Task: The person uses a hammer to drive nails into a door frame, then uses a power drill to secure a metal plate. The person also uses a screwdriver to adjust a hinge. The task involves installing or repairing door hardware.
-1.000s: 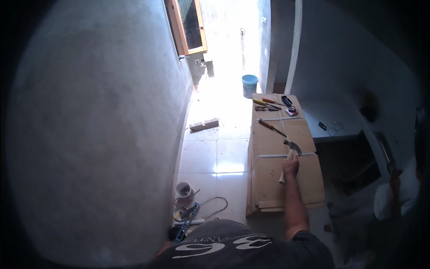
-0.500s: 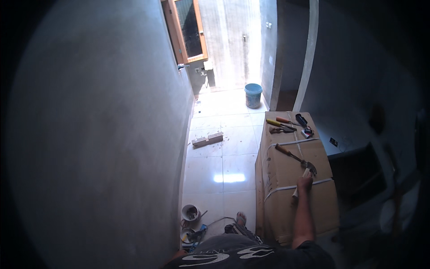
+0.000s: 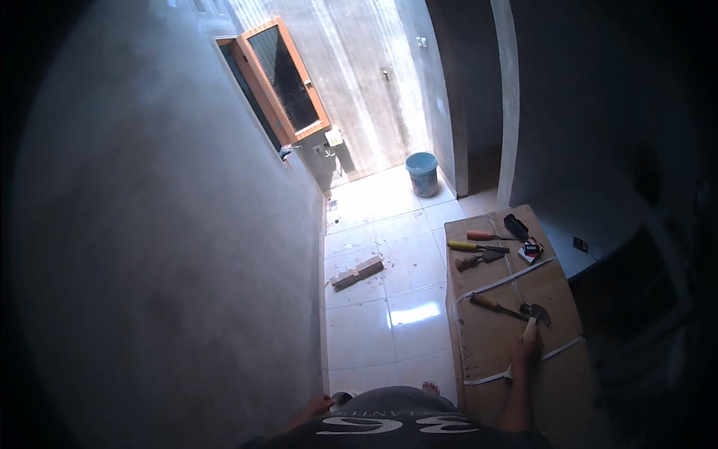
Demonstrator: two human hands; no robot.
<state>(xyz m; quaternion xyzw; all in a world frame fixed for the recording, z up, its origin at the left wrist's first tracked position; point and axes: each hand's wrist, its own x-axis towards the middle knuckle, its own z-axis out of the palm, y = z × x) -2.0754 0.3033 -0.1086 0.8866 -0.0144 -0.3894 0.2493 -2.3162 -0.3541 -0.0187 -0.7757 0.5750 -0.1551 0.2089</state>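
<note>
My right hand (image 3: 527,350) is closed round the pale handle of a claw hammer (image 3: 540,313), over a cardboard box (image 3: 490,359) with white straps. Just left of the hammer head lies a wooden-handled chisel (image 3: 490,302). Farther up the box are an orange-handled chisel (image 3: 482,235), a yellow-handled chisel (image 3: 467,245), a brown-handled scraper-like tool (image 3: 479,259), a black object (image 3: 515,226) and a small red-and-white pack (image 3: 530,251). Low at the left, my left hand (image 3: 321,404) is beside a small round container (image 3: 342,399); its fingers are too unclear to read.
A notched wooden block (image 3: 357,274) lies on the white tiled floor (image 3: 419,352) among wood chips. A blue bucket (image 3: 422,176) stands by the far wall. The wooden-framed window (image 3: 284,78) hangs open from the left wall (image 3: 187,247). A doorway (image 3: 482,150) is at the right.
The view has turned and shifted, so the room appears tilted. My left hand has come into clearer view at the lower left. My right hand still grips the hammer.
</note>
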